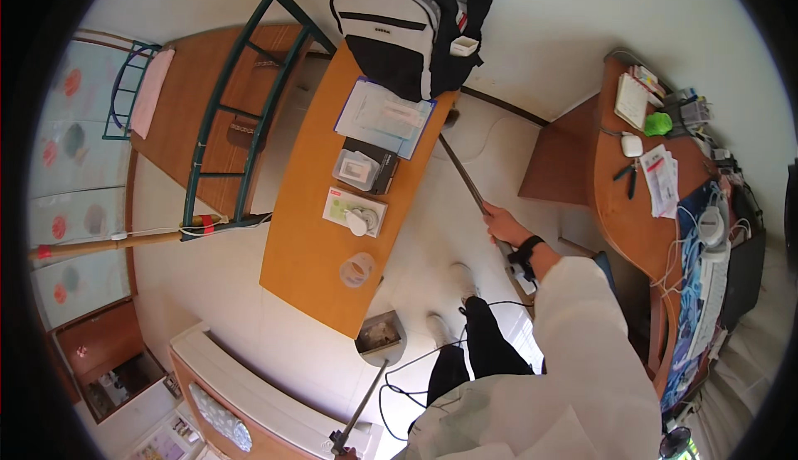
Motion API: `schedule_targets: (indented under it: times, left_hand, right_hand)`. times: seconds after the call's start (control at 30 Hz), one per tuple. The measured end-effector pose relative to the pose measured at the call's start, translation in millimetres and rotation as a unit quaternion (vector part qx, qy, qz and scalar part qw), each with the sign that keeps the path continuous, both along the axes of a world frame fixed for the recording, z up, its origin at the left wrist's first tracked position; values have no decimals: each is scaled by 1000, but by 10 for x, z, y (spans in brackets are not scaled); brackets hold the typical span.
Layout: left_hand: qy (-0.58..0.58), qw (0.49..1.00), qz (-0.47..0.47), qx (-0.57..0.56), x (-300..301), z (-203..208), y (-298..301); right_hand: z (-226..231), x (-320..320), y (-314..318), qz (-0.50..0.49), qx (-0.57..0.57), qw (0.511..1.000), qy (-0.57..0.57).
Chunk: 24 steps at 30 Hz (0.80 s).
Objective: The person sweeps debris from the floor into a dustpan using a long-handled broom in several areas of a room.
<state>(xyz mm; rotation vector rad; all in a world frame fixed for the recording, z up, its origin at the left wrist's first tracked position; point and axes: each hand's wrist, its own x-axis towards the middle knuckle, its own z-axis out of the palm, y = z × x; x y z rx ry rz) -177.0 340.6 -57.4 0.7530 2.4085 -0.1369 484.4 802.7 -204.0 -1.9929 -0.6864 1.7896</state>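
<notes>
My right hand (505, 226), with a black band at the wrist, is wrapped round the long handle of a broom (462, 171). The handle slants up and left, and its dark head shows only partly beside the table's right edge. At the lower edge, only a little of my left hand (347, 455) shows, closed on the top of a long dustpan handle. The dustpan (381, 337) stands on the floor by the table's near corner, with some pale debris inside.
The wooden table (320, 281) bears a backpack (407, 32), papers (386, 115), boxes (357, 209) and a tape roll (357, 270). A cluttered desk (619, 202) stands right. Black cables (399, 391) trail near my feet. A green bed frame (224, 111) stands left.
</notes>
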Motion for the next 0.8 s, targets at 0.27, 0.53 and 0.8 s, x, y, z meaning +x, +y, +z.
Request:
schedule_targets:
  times: [0.27,0.53,0.8]
  left_hand:
    - [168,909,-378,-51,-228,-72,292]
    - [43,995,-15,89,-173,-61,510]
    - [5,994,22,109,-388,-233,463]
  right_hand:
    - [1141,387,-1088,-4,55,998,-20]
    - [55,738,-933,-68,62,994,-65]
    - [677,950,-1546,-111,11,993,-40]
